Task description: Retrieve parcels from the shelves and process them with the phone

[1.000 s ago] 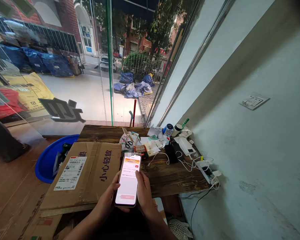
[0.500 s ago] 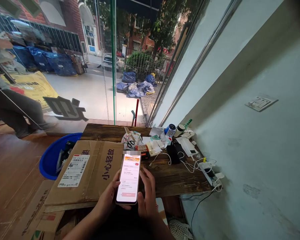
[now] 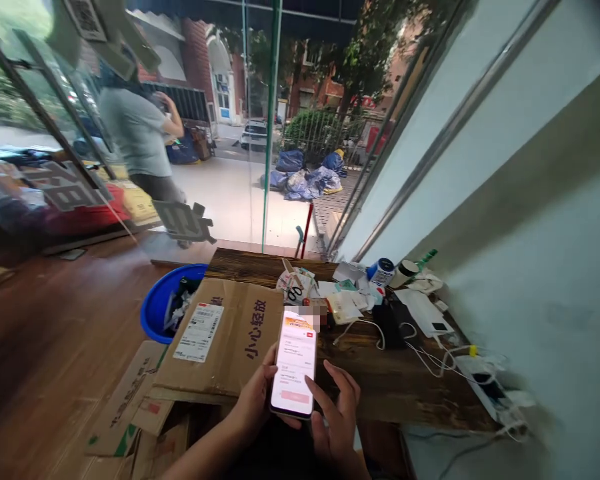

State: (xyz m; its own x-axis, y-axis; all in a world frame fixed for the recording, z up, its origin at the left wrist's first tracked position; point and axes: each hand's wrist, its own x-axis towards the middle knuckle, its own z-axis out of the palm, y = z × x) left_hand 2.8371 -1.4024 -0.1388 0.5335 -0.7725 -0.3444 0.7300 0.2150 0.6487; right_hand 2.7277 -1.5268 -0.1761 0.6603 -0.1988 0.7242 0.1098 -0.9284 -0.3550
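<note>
Two containers, left to right: blue basin holding dark scraps; flattened carton on table, contents unseen. Phone above the table's near edge, left hand in a clasping grip; right hand spread, forefinger on screen. Risk: one-handed clasp could slip, dropping it.

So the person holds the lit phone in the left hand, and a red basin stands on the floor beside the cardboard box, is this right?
Not quite: the basin is blue, not red, as the head view shows. The left hand does hold the lit phone, and the basin stands beside the cardboard box.
</note>
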